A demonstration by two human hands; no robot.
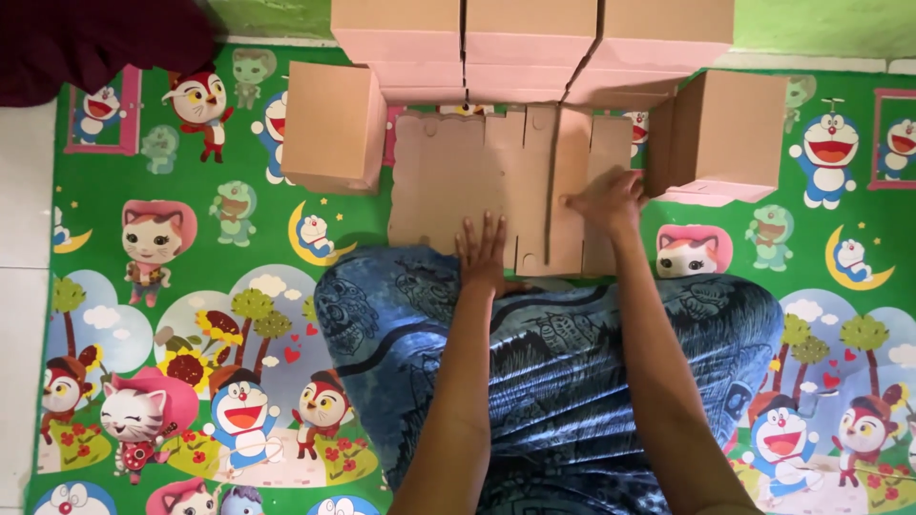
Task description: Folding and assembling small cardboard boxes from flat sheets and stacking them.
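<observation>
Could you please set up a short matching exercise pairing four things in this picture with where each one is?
Things:
1. left hand
2. right hand
3. flat cardboard sheet
4. dark red cloth

Places:
A. top left corner of the view
B. pressed on the right panels of the sheet
C. spread on the cartoon play mat, between two folded boxes
D. flat on the sheet's near edge, fingers spread

Pairs: 1-D, 2-B, 3-C, 4-A

Green cartoon-printed play mat (191, 286) over pale floor tiles (19, 238) (a green wall (267, 14) along the top edge).
</observation>
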